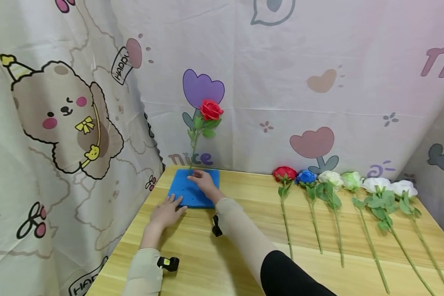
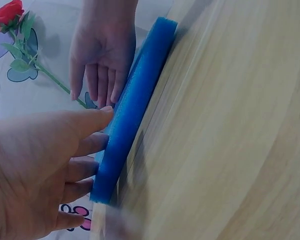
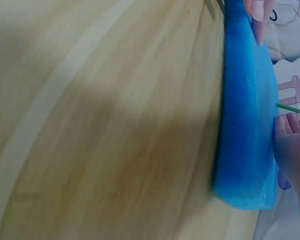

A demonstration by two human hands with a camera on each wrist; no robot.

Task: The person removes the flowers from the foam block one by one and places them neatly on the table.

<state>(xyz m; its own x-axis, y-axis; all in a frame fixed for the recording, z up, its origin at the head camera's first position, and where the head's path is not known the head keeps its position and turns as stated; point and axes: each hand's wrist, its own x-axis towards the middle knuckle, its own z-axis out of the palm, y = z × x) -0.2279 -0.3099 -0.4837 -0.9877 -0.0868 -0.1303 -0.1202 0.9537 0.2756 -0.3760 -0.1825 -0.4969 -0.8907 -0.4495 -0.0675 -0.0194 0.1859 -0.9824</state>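
A blue foam block (image 1: 186, 189) lies at the table's back left. An artificial red rose (image 1: 211, 110) stands upright at its far edge, its green stem (image 3: 290, 108) meeting the foam. My left hand (image 1: 164, 213) rests at the block's front left corner, fingers spread; the left wrist view shows its thumb and fingers (image 2: 87, 170) along the block. My right hand (image 1: 204, 183) is over the block, close to the foot of the stem. In the left wrist view the right hand's fingers (image 2: 102, 82) are extended and loose, with nothing gripped.
On the table's right side lies a row of artificial roses: a red rose (image 1: 285, 174), a blue rose (image 1: 306, 176), a pale green rose (image 1: 351, 181) and several white roses (image 1: 376, 184), stems toward me. A printed curtain (image 1: 244, 135) hangs behind the wooden table (image 1: 251, 205).
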